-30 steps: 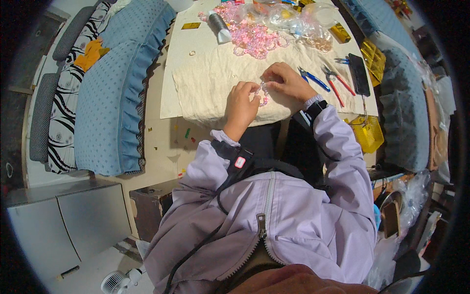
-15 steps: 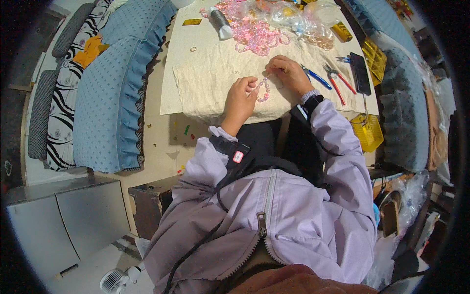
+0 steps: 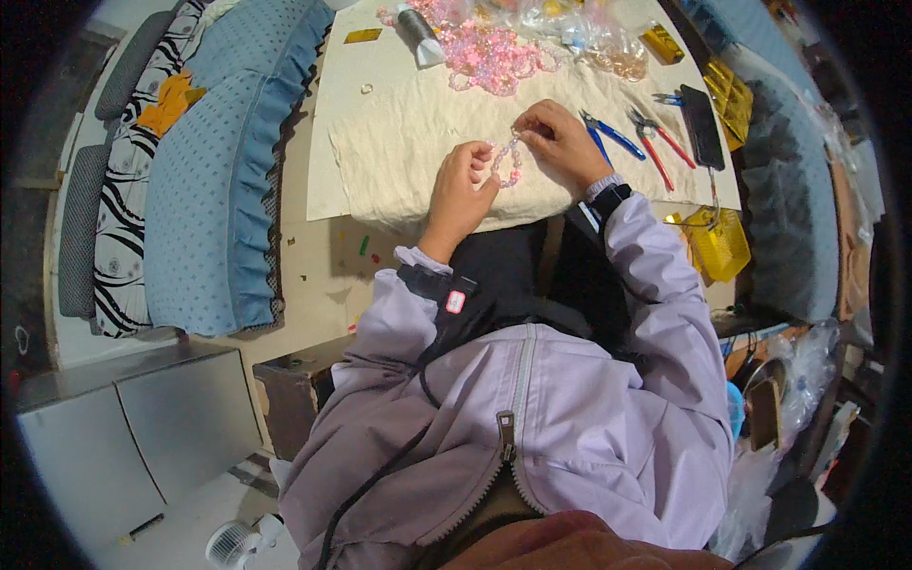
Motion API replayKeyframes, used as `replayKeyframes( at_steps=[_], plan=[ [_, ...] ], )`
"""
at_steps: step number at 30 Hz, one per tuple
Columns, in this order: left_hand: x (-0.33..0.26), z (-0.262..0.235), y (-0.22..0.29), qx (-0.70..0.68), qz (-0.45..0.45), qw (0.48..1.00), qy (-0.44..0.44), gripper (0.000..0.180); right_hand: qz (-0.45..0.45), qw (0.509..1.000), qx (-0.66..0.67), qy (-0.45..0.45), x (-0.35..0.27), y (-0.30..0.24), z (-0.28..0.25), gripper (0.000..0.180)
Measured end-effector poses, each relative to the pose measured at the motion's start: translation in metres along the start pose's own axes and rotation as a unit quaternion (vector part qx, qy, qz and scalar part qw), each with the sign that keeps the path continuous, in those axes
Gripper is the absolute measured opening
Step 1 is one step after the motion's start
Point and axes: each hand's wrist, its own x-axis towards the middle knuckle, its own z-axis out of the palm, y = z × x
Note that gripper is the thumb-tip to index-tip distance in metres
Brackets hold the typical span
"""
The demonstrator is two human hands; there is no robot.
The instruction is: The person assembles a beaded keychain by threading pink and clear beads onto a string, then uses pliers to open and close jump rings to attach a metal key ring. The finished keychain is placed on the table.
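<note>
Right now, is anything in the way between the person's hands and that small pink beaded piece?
Nothing visible. The left hand and right hand both hold the small pink beaded piece directly, above the cream cloth.

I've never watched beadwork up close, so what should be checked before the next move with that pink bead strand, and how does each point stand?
1. Both hands on the work: ok. The left hand and right hand both pinch the pink bead strand.
2. Strand over the cloth, so a dropped bead lands softly: ok.
3. More beads within reach: ok, the pink bead pile lies just beyond the hands.
4. Tools at hand: ok, blue-handled pliers and red-handled pliers lie to the right, untouched.
5. Thread or wire intact and its end secured: cannot tell, too small.
6. Bead count or pattern correct: cannot tell.
</note>
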Motion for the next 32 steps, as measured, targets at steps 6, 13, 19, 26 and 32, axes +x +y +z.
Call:
replayKeyframes(
  at_steps=[6, 13, 19, 26, 32],
  plan=[
    [-0.001, 0.001, 0.008, 0.044, 0.005, 0.999, -0.019, 0.055, -0.016, 0.999, -0.030, 0.020, 0.000, 0.002, 0.003, 0.020],
    [0.000, 0.003, 0.010, 0.075, 0.012, 0.997, -0.028, 0.056, -0.063, 0.995, -0.078, 0.011, 0.004, 0.006, 0.002, 0.021],
    [-0.001, 0.001, 0.011, 0.076, 0.018, 0.997, -0.029, 0.053, -0.040, 0.998, -0.058, 0.009, 0.003, 0.004, 0.001, 0.018],
    [-0.001, -0.002, 0.012, 0.058, 0.012, 0.998, -0.035, 0.048, -0.026, 0.998, -0.048, 0.010, 0.003, 0.005, 0.002, 0.020],
    [0.003, -0.002, 0.008, 0.042, 0.002, 0.999, -0.034, 0.049, 0.022, 1.000, 0.004, 0.016, 0.003, 0.014, 0.003, 0.030]
  ],
)
